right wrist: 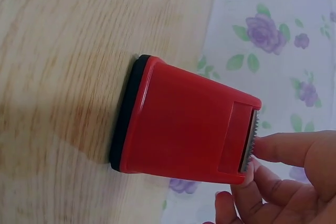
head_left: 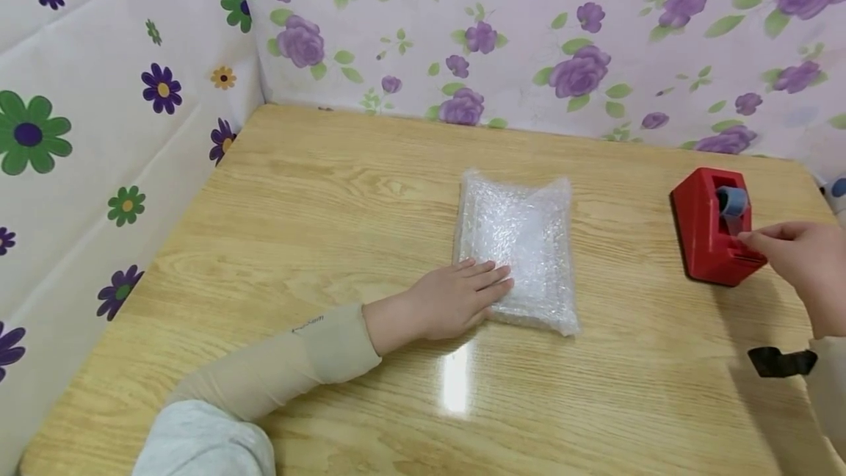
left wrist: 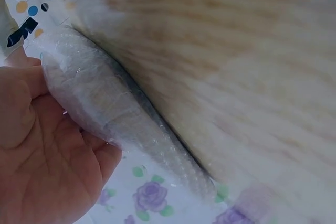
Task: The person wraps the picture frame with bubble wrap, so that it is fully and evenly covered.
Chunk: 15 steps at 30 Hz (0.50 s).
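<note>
A flat rectangular package in clear bubble wrap (head_left: 535, 233) lies on the wooden table. My left hand (head_left: 454, 300) rests on its near left part, fingers straight and spread. From the left wrist view, the package (left wrist: 105, 98) appears edge-on beside the palm. To the right stands a red tape dispenser (head_left: 703, 233) with a bluish tape roll (head_left: 732, 201) inside. My right hand (head_left: 803, 252) is at its front, thumb and forefinger pinching the end of the clear tape by the cutter. The toothed metal cutter (right wrist: 250, 141) shows in the right wrist view; the tape itself is hardly visible there.
Flowered sheets (head_left: 396, 35) hang along the table's back and left sides. Light-coloured sleeves cover both forearms, and a black strap (head_left: 783, 362) sits by the right wrist. The wooden tabletop (head_left: 317, 219) stretches left of the package, and a glare spot lies in front of it.
</note>
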Available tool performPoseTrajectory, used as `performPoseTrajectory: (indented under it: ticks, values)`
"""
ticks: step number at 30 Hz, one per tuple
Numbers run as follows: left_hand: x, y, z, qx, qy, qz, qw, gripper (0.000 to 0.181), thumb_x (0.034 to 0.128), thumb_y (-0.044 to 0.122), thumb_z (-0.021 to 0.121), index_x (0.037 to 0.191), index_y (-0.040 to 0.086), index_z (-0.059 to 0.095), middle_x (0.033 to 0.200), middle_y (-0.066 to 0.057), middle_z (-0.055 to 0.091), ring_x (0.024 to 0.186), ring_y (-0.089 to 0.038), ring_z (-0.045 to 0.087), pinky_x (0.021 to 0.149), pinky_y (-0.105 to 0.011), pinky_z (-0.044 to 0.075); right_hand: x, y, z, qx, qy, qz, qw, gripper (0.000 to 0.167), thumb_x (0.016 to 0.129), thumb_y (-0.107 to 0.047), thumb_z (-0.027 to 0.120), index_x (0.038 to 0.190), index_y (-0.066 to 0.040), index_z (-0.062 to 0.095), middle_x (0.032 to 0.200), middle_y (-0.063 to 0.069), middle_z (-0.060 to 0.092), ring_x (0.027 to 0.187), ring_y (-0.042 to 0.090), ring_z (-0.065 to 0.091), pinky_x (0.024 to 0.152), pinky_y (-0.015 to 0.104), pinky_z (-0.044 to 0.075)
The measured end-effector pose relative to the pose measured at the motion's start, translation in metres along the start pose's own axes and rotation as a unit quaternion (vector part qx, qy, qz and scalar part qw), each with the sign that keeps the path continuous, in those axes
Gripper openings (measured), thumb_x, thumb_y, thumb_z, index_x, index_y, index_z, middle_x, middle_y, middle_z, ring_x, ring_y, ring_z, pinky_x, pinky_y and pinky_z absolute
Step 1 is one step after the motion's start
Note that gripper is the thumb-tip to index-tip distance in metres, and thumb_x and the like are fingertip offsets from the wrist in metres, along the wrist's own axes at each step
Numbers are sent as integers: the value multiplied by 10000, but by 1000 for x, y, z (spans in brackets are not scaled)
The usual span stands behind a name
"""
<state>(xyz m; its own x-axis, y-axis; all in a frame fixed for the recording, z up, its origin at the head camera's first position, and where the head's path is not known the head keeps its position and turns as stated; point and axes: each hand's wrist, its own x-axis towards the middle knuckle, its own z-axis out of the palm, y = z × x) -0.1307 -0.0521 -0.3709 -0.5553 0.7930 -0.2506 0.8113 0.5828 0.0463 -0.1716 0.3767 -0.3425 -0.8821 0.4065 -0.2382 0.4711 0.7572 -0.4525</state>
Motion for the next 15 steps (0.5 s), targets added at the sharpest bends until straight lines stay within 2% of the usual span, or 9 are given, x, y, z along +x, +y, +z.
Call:
performPoseTrajectory:
  ticks: [7, 10, 13, 15]
  values:
    - [0, 3, -2, 31, 142, -72, 9999, 502, 1033, 345, 346, 1495, 150, 306, 1560, -32, 258, 1430, -209, 263, 1193, -347, 194, 3, 0, 2, 136, -69, 129, 9998, 570, 986, -399, 412, 1207, 123, 480, 1170, 348, 457, 957, 428, 397, 739, 550, 401]
    - [1, 5, -3, 68, 215, -103, 9997, 500, 1021, 343, 392, 1481, 154, 341, 1547, -33, 292, 1417, -212, 297, 1183, -339, 223, 2, -1, 3, 88, -63, 117, 9999, 614, 977, -449, 400, 1214, 111, 488, 1171, 332, 459, 953, 416, 393, 687, 480, 392]
    - [2, 6, -3, 69, 235, -132, 9996, 501, 1011, 339, 424, 1473, 159, 359, 1540, -28, 306, 1411, -208, 310, 1179, -330, 233, 2, -4, 1, 48, -117, 81, 9999, 654, 970, -483, 389, 1231, 109, 486, 1202, 334, 452, 989, 441, 394, 682, 491, 390]
    - [2, 6, -4, 48, 226, -153, 9996, 501, 1009, 337, 432, 1472, 161, 361, 1539, -26, 305, 1411, -206, 308, 1180, -328, 227, 2, -7, -1, 59, -199, 76, 9998, 663, 971, -485, 385, 1235, 115, 481, 1238, 347, 429, 1038, 477, 380, 718, 559, 398]
